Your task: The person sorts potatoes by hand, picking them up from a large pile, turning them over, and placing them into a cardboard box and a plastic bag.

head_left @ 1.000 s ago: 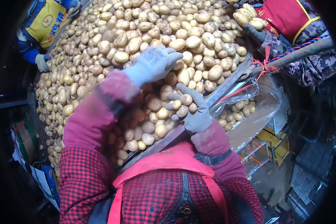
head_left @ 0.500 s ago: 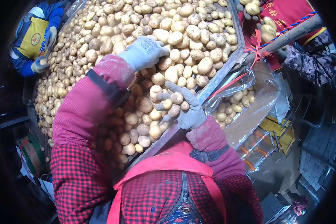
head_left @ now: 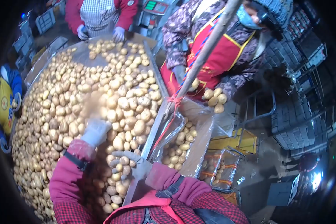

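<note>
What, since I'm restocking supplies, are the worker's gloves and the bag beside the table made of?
Left hand, right hand: gloved in seemingly pale knitted fabric, matte, no shine. Bag: clear glossy plastic film; potatoes show through it.

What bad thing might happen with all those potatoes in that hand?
The right hand cups several small potatoes loosely, so one might roll off and drop past the table's metal rim instead of into the plastic bag. The left hand rests on the heaped pile, which could send potatoes sliding.
</note>
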Action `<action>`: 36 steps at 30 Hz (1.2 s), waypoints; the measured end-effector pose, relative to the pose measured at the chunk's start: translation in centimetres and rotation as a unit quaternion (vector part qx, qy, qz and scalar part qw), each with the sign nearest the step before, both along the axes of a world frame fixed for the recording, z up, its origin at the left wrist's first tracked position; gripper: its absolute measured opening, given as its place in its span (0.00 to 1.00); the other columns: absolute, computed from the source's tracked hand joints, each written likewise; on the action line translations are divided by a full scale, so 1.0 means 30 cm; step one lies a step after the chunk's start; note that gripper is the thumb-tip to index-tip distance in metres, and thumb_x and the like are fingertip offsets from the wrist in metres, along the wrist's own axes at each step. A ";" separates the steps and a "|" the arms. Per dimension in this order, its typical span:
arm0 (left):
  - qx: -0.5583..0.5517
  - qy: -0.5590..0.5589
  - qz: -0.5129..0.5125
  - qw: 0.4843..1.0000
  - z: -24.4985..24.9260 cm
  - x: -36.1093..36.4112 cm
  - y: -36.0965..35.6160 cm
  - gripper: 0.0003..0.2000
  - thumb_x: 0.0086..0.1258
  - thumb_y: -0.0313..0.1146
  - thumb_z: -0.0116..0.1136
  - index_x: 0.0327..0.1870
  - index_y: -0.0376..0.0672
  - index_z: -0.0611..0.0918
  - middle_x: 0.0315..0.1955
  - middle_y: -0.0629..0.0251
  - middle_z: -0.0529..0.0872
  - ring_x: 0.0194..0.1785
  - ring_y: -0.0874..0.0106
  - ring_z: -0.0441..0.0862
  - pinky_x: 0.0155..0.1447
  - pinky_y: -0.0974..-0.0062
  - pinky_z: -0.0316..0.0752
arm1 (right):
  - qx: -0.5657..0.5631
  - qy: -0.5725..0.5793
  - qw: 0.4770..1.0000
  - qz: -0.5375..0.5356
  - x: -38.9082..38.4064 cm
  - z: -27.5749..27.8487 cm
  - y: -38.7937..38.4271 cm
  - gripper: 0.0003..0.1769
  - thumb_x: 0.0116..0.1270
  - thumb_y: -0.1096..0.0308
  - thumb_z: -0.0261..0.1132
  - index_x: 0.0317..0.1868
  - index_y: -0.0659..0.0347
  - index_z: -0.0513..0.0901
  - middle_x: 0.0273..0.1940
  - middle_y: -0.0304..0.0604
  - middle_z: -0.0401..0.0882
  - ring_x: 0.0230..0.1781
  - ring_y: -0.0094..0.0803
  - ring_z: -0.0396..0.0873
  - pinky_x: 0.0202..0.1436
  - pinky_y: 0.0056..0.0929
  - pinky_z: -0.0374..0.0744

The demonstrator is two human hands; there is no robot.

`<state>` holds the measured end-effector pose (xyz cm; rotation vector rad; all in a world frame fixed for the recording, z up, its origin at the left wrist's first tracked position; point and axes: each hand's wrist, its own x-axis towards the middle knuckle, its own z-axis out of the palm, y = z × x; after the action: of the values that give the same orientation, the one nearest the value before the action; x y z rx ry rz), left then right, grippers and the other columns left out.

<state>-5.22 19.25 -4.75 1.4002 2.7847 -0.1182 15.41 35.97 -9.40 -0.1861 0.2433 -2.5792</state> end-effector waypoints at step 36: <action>0.128 -0.088 0.033 0.987 0.091 0.519 -0.338 0.29 0.64 0.46 0.70 0.69 0.58 0.81 0.74 0.54 0.72 0.77 0.44 0.66 0.78 0.37 0.63 | 0.007 -0.107 0.994 -0.015 -0.132 0.048 0.066 0.31 0.83 0.42 0.54 0.79 0.45 0.71 0.66 0.57 0.80 0.59 0.57 0.85 0.54 0.63 0.87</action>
<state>10.36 9.10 -2.03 1.2887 2.7691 0.3583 11.44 37.96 -7.98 0.1009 0.1847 -2.5999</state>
